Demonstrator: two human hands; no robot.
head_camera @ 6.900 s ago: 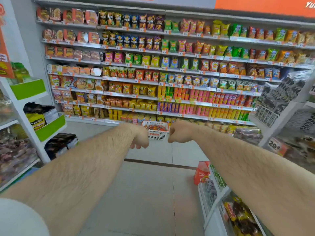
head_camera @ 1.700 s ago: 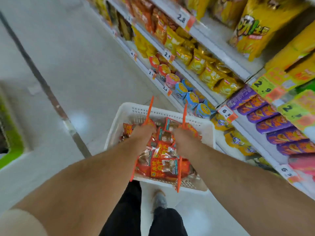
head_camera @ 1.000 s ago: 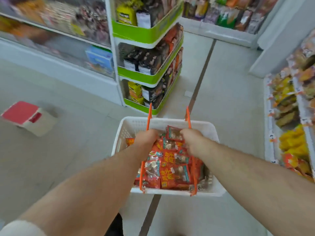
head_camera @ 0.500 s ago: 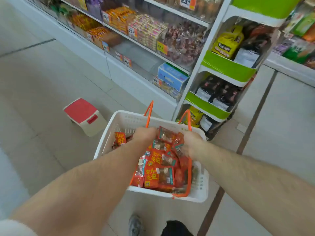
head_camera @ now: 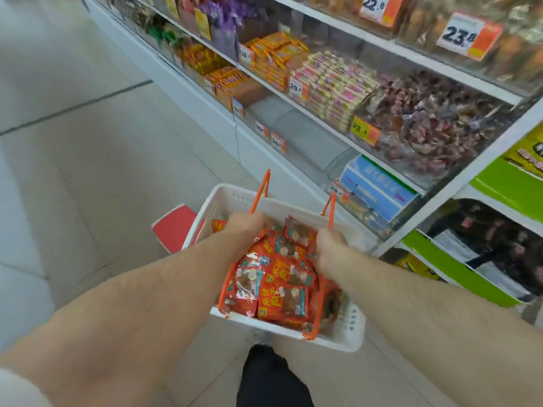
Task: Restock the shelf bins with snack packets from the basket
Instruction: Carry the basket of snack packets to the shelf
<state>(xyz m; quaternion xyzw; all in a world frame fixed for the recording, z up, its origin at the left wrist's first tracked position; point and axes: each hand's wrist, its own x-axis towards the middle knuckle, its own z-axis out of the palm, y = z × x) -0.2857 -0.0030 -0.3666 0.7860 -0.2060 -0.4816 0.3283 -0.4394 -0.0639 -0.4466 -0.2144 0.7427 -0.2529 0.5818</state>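
Note:
I carry a white plastic basket (head_camera: 232, 201) with two orange handles in front of me, above the floor. My left hand (head_camera: 245, 226) is closed around the left orange handle, and my right hand (head_camera: 330, 240) is closed around the right one. The basket is heaped with red snack packets (head_camera: 277, 284) with clear windows. The shelf bins (head_camera: 305, 133) run along the right: clear-fronted compartments, the nearest lower ones looking bare, others filled with orange bars, pink-and-cream packets and dark wrapped sweets.
A red-topped white stool (head_camera: 173, 227) stands on the tiled floor just behind the basket's left side. A blue box (head_camera: 379, 186) lies in the lowest near bin. A green-edged end rack (head_camera: 496, 254) with dark packets stands at the right. My foot (head_camera: 263, 337) shows below the basket.
I have turned and come closer to the clear-fronted bins, which now fill the upper right. The stool has slid behind the basket. Both hands keep the same hold on the handles.

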